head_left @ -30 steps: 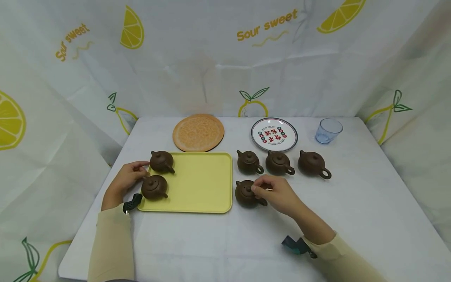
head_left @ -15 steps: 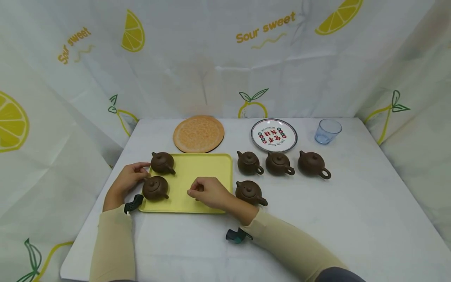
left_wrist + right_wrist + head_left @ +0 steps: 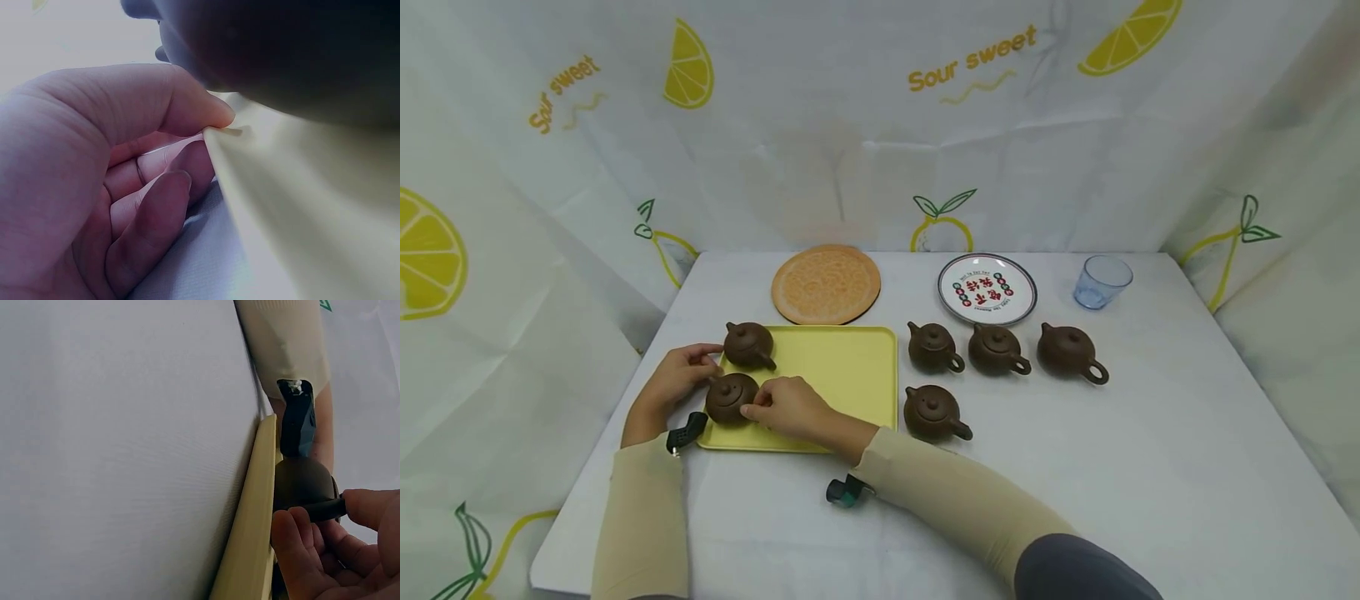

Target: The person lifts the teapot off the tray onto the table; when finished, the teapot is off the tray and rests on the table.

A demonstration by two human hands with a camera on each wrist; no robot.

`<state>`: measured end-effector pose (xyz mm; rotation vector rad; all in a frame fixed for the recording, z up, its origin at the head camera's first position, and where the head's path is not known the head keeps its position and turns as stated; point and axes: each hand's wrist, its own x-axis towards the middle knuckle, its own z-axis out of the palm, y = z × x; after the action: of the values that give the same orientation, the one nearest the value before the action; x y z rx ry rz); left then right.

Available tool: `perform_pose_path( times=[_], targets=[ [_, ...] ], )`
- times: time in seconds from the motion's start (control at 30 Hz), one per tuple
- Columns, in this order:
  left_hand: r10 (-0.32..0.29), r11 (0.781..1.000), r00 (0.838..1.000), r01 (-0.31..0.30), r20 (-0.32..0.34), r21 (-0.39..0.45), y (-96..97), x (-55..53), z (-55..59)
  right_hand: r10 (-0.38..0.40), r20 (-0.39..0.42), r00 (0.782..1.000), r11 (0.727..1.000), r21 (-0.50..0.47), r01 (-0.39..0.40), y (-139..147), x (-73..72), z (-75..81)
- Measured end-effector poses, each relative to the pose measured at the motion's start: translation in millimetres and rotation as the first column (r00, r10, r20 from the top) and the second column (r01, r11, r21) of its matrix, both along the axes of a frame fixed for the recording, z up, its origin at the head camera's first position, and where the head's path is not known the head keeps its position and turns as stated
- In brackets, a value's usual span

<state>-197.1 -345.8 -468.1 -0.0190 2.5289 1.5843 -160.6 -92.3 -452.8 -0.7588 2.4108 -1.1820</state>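
In the head view, two dark brown teapots stand at the left end of a yellow tray [image 3: 850, 358]. My left hand [image 3: 672, 379] pinches the tray's left rim; the left wrist view shows the thumb [image 3: 200, 106] on top and fingers curled below. My right hand [image 3: 792, 406] reaches across the tray to the nearer teapot [image 3: 727, 398]. In the right wrist view, that teapot's handle [image 3: 322, 510] lies between the right thumb and curled fingers. The other teapot [image 3: 747, 343] stands just behind it, near the left fingertips.
Right of the tray stand a front teapot [image 3: 932, 412] and a back row of a small teapot [image 3: 932, 346], a middle one [image 3: 994, 347] and a larger one [image 3: 1067, 348]. Behind are a round tan mat [image 3: 826, 285], a printed plate [image 3: 987, 288] and a blue glass [image 3: 1101, 283].
My right hand has let go of the front teapot right of the tray and swung left across the tray to the nearer teapot's handle. The left hand stays on the tray's rim.
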Motion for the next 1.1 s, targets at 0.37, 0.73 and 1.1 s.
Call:
perform_pose_path(
  times=[0.37,0.73,1.1],
  targets=[
    [0.006,1.0,1.0,-0.007,-0.022,-0.013,-12.1,-6.8,-18.0,0.004,-0.012,1.0,1.0,0.025,-0.003,2.7,3.3,-1.5],
    [-0.026,0.999,0.999,0.025,-0.038,-0.035,-3.1,-0.6,-1.5,-0.054,-0.012,0.998,0.998,0.03,0.054,42.7,-1.1,8.7],
    [-0.009,0.993,1.0,0.006,-0.029,-0.115,-12.7,-7.6,-15.0,-0.123,0.017,0.992,0.992,-0.027,0.124,93.0,1.1,35.2]
  ],
)
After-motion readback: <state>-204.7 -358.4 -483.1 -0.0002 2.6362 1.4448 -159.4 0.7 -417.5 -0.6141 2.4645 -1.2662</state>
